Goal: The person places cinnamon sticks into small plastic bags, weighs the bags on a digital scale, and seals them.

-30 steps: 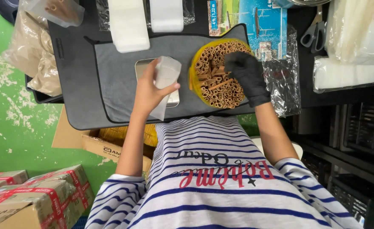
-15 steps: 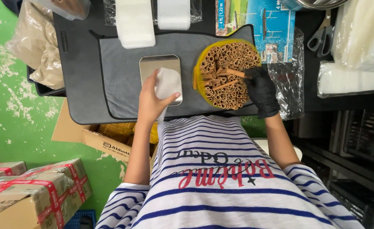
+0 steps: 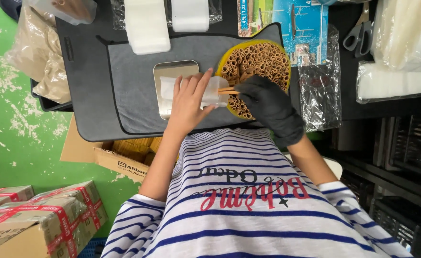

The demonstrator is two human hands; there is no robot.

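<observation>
Black surface carrying a grey mat, with packaging crowding its far edge and little open room. Yellow bowl of brown rolled sticks at mat's right. Steel tray at centre. Left hand, fingers clamped on a clear pouch over the tray. Gloved right hand, fingers pinching sticks at the pouch mouth. Step judged: filling; the next move calls for sliding the sticks straight in.

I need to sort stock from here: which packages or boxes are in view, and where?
Taped cartons: bottom left on the green floor, brown with red-and-white tape.
Open carton: under the table edge, brown.
Blue packet: top centre-right, flat, blue and green.
Clear bag: in the left hand, over a metal tray.
</observation>
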